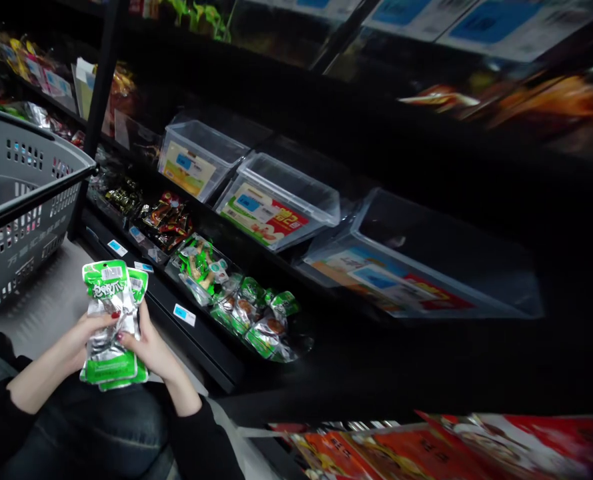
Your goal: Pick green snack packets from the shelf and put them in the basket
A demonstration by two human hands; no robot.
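the left hand (81,335) and right hand (149,343) are gripping two overlapping green-and-silver packets (110,363) between them; a grey basket (29,252) is standing beyond the left hand, and shelved packs (245,310) are lying right of the right hand.

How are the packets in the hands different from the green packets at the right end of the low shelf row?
The held packets are gripped by the left hand and right hand; the shelf packets have no hand on them. The held packets overlap, lined up nearly the same way; the shelf packets lie jumbled. The held packets look mostly silver in the middle; the shelf packets show brown patches. Both have green and silver.
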